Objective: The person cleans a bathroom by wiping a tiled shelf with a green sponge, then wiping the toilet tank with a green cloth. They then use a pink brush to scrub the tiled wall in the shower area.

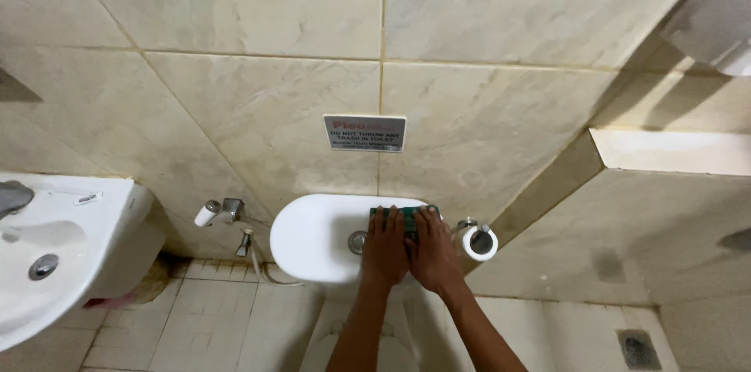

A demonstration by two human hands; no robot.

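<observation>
Both hands (408,251) covering green sponge (408,217), possibly pressing

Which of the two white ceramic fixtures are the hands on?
The white toilet tank at centre; both hands press a green sponge there. The white sink sits untouched at left.

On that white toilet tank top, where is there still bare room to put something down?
The left part of the tank lid is bare, from its rounded left edge to the round flush button. The right part is crowded: the left hand and right hand press side by side on a green sponge. Beyond that edge, the toilet roll sits close.
</observation>
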